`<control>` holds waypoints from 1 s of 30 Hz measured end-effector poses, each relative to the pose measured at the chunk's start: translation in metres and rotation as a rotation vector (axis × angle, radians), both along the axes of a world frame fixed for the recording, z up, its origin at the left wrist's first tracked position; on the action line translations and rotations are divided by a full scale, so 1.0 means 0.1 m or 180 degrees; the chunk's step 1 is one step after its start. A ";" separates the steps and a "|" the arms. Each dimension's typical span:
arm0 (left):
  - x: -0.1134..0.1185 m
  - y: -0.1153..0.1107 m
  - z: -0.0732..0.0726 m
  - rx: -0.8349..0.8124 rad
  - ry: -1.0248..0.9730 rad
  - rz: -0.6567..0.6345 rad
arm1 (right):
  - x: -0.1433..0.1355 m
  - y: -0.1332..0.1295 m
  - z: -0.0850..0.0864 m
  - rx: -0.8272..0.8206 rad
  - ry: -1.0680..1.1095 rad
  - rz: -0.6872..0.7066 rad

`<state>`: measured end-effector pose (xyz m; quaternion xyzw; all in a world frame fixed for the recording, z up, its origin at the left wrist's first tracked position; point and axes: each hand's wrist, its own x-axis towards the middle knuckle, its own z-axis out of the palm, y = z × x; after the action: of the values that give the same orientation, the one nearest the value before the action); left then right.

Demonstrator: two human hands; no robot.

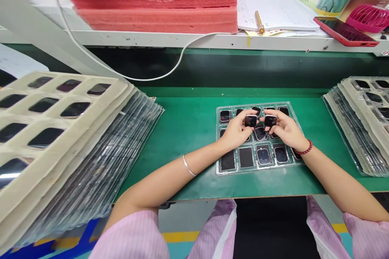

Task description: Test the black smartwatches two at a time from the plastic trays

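Over a clear plastic tray point(258, 172) on the green bench, my left hand point(236, 131) grips a small square watch screen point(251, 120) between thumb and fingers. A second, similar watch screen point(270, 120) is pinched in my right hand point(287, 130). The two pieces are held side by side, a small gap apart, dark faces turned up. Below them, several dark screens, such as one glass piece point(263, 156), sit in the tray's compartments. Two front-left compartments, one being a dark rectangular pocket point(246, 157), show no screen. My hands hide part of the middle rows.
A tall stack of trays point(121, 137) with dark screens leans at the left; another tray stack point(355, 129) stands at the right. On the shelf are pink foam blocks point(158, 18), a notebook point(279, 12), a pen point(259, 22), a phone point(345, 31) and a pink fan point(367, 18). A white cable point(179, 62) hangs down.
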<state>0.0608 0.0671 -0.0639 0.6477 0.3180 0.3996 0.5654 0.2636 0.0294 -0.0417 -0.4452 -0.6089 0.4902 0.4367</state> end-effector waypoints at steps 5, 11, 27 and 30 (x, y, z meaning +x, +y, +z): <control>0.00 0.02 -0.02 -0.0032 -0.0100 -0.0036 | 0.01 0.00 -0.01 -0.0053 -0.0058 -0.0027; 0.01 0.00 0.05 -0.0332 -0.0194 0.0012 | -0.02 0.01 0.01 -0.0258 0.0274 -0.0058; -0.23 0.18 0.62 -0.2882 -0.1242 -0.0991 | 0.14 0.02 0.21 -0.2259 0.2564 0.0070; -0.24 0.16 0.67 -0.2924 -0.1267 -0.0944 | 0.17 0.02 0.19 -0.2191 0.2442 0.0163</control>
<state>0.0367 0.0833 0.0036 0.2825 0.2518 0.2499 0.8913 0.2804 0.0317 -0.0226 -0.3363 -0.2191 0.8007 0.4447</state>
